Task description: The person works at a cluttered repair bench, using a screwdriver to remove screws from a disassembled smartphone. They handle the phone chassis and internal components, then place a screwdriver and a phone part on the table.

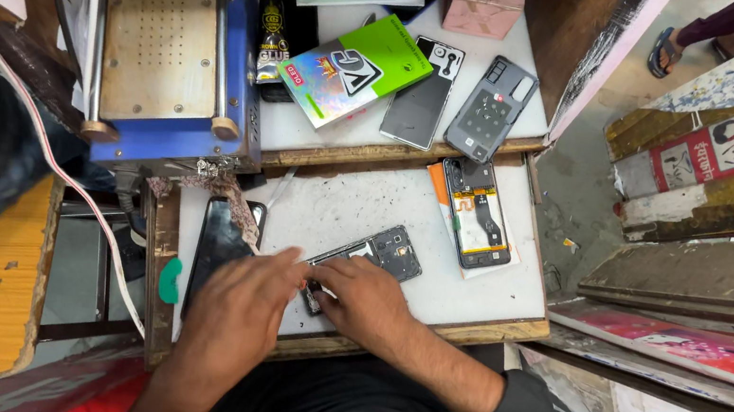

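The phone frame (371, 256), dark and stripped, lay flat on the white table (338, 207), its near end under both hands and its far end jutting out beyond the right hand's knuckles. The right hand (365, 303) rested on top of that near end, fingers curled down against it, pinning rather than lifting it. The left hand (240, 305) lay just beside, its fingertips meeting the right hand's at the frame's edge; whether it pinched anything small there, I could not tell. Just left of the left hand, a black screen (218, 247) lay flat, touching that hand's side. Beyond the right hand and to its right, an opened phone (475, 214) showed its battery and board, resting on white and orange paper. Farther away, past the table's wooden lip, lay a grey back cover (492, 109), a dark phone (422, 95), and a green box (354, 68). Far beyond the left hand stood a blue machine (168, 54) with a worn metal plate, a glue tube (271, 42) just beside it.
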